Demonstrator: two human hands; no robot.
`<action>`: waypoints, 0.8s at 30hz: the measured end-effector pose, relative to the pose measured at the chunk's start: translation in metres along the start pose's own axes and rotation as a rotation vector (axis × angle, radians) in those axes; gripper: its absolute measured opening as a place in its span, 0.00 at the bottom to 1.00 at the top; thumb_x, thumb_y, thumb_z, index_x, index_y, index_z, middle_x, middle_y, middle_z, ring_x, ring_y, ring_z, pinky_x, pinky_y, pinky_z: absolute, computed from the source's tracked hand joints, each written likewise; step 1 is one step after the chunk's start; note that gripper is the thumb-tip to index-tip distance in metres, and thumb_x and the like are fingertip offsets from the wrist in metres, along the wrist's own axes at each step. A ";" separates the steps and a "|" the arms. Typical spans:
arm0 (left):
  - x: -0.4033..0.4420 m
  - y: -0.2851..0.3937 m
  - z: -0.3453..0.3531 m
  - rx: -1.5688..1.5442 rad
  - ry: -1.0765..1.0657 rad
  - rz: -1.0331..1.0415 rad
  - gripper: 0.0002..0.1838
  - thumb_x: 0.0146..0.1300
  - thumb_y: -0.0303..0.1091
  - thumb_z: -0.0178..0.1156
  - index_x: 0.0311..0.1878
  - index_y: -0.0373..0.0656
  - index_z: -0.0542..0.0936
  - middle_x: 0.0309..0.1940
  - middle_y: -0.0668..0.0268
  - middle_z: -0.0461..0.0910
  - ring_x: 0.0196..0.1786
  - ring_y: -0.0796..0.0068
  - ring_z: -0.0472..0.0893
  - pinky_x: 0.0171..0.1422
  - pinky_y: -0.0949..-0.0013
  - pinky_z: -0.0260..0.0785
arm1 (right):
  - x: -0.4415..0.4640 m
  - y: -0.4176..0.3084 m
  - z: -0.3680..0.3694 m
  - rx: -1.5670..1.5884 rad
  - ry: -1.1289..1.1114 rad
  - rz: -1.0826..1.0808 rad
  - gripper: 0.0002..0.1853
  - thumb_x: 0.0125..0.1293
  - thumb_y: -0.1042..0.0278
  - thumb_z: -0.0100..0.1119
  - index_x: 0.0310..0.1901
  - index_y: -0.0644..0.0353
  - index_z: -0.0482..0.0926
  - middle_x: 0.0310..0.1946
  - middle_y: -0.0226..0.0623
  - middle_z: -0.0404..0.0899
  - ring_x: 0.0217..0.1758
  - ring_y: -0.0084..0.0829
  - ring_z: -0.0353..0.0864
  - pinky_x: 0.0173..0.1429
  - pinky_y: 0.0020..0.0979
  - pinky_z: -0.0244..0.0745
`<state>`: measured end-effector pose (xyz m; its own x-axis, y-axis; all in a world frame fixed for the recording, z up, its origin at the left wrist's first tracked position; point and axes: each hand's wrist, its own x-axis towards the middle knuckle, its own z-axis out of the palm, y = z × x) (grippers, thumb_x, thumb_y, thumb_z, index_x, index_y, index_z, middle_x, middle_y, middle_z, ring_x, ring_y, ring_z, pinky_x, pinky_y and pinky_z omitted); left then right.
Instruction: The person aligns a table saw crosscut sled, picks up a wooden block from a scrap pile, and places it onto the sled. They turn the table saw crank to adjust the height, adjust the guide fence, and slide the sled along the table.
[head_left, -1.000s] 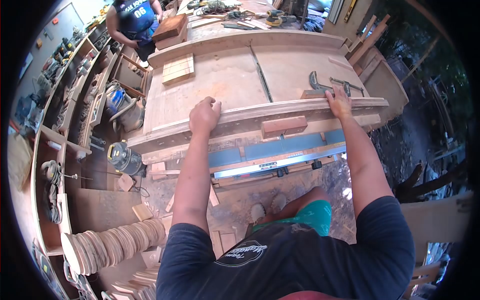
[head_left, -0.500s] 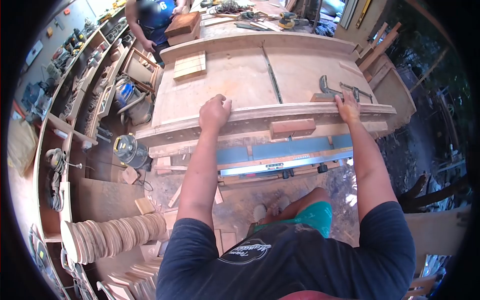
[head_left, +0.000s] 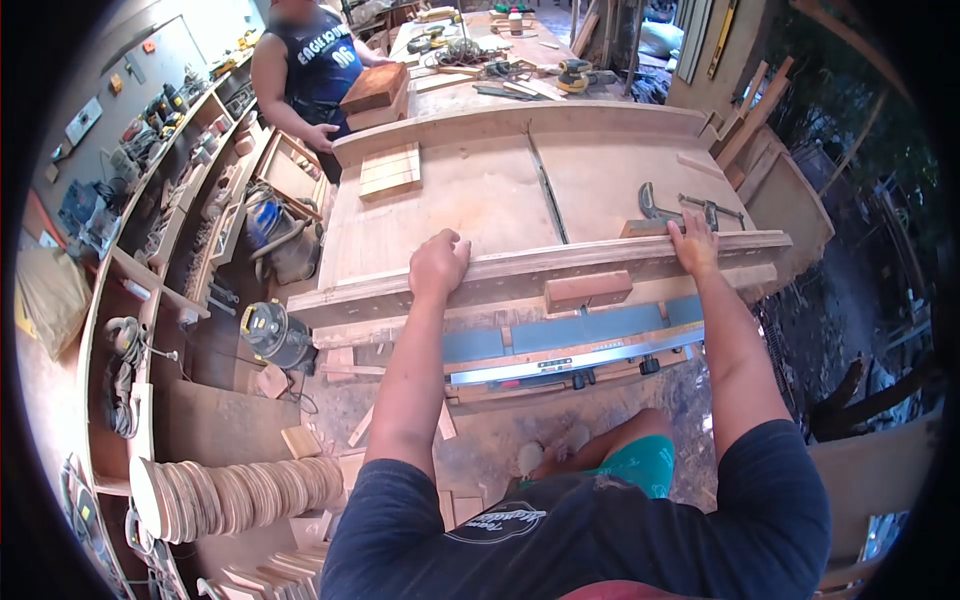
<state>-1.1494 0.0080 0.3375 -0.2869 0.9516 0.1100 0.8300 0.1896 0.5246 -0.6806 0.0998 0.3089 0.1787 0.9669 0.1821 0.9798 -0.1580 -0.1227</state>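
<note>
My left hand (head_left: 438,264) is wrapped over the top edge of the long front fence (head_left: 540,262) of a wooden sled (head_left: 480,195). Over the same fence, farther right, lies my right hand (head_left: 694,246), fingers spread, close to a metal clamp (head_left: 655,205) and a small wood block (head_left: 645,228). A reddish block (head_left: 589,291) is fixed to the fence's near side, between the hands. A dark slot (head_left: 547,190) runs across the sled's base. One pale wood piece (head_left: 391,171) rests at the base's far left corner.
Beyond the sled at left stands another person (head_left: 310,75) beside a thick brown wood block (head_left: 375,88). A blue saw table (head_left: 540,336) with a metal rail (head_left: 580,359) lies under the near side. Left are shelves (head_left: 165,240), a vacuum (head_left: 275,335) and stacked wooden discs (head_left: 240,495).
The view has tilted upward, so the sled and bench sit lower in the picture and more of the other person shows. Both my hands remain on the fence.
</note>
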 end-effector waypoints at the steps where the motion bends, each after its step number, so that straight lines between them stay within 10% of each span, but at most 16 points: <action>1: 0.000 0.000 0.000 0.001 0.003 0.009 0.18 0.63 0.46 0.60 0.50 0.46 0.81 0.45 0.60 0.84 0.52 0.59 0.81 0.58 0.58 0.71 | -0.001 0.000 0.000 -0.003 -0.005 -0.005 0.37 0.69 0.33 0.40 0.73 0.46 0.59 0.75 0.48 0.55 0.77 0.46 0.54 0.78 0.49 0.42; 24: 0.001 -0.002 0.001 0.029 -0.005 0.025 0.18 0.62 0.49 0.59 0.49 0.48 0.82 0.44 0.63 0.84 0.50 0.60 0.82 0.57 0.59 0.72 | -0.011 -0.007 -0.011 0.034 -0.054 0.021 0.37 0.69 0.33 0.40 0.73 0.46 0.59 0.75 0.47 0.52 0.78 0.44 0.52 0.79 0.49 0.41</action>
<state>-1.1511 0.0086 0.3357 -0.2632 0.9574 0.1185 0.8504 0.1723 0.4972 -0.6881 0.0885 0.3185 0.1934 0.9729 0.1263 0.9720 -0.1726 -0.1594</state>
